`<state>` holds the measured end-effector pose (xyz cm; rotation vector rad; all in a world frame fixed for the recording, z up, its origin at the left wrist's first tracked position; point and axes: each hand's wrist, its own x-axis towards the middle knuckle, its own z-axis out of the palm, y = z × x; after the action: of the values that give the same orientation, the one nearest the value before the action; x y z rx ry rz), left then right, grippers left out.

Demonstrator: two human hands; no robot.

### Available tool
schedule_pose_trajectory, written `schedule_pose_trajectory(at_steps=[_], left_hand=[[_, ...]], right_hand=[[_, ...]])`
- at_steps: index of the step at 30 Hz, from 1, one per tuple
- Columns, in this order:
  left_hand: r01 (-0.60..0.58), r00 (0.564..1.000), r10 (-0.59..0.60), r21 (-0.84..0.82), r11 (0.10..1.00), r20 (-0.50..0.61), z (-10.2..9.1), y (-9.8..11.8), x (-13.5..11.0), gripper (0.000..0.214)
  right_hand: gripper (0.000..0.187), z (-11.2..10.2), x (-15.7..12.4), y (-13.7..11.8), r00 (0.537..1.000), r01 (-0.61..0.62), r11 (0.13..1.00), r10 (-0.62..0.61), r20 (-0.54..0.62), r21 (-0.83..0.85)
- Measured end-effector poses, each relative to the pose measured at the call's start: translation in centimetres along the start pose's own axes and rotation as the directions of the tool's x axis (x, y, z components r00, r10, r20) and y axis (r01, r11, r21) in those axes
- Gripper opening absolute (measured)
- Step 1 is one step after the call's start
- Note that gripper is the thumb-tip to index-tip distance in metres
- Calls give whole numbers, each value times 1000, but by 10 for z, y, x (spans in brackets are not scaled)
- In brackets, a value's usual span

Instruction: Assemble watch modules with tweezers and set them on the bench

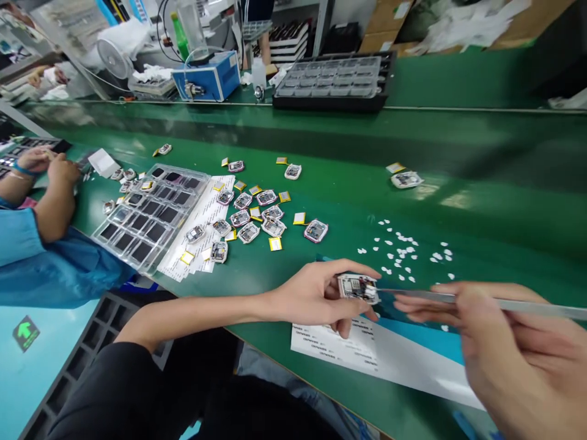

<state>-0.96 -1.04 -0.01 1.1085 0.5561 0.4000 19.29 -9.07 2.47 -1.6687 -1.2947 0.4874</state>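
left hand (316, 296) pinching a small circuit module (358, 288) between thumb and fingers near the front edge of the green belt (458, 201), right hand (499, 342) gripping tweezers (458, 298), tips touching the module's right side, white sheet (394, 357) just underneath, loose modules (257, 214) scattered farther left

Small board module pinched over the bench edge, tweezers at its side

The small square module (358, 288), white-framed with dark and coppery parts showing on its upper face, is pinched at its edges by the left hand (316, 296), lying roughly flat just above the green bench (481, 201). The metal tweezers (458, 299), long, thin and silvery, lie nearly level in the right hand (504, 342), their tip touching the module's right edge.
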Motion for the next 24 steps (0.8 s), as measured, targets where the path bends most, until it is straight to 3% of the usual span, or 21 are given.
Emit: schedule_pose_trajectory(at_steps=[1,5,12,24], left_hand=[[-4,1000,4,-22,1000,7,1,-1,0,54],[-22,1000,23,-58,998,14,6,-4,-1,56],[-29,1000,29,63,998,8,10,-2,-7,58],[-58,998,57,45,997,24,10,-7,-8,57]], right_hand=[[34,6,3,-6,999,-11,999,10,39,39],[42,17,6,-7,1000,29,998,-29,3,54],[39,13,2,1,1000,23,1000,-23,-18,17],[36,14,2,1,998,60,998,-60,12,-13]])
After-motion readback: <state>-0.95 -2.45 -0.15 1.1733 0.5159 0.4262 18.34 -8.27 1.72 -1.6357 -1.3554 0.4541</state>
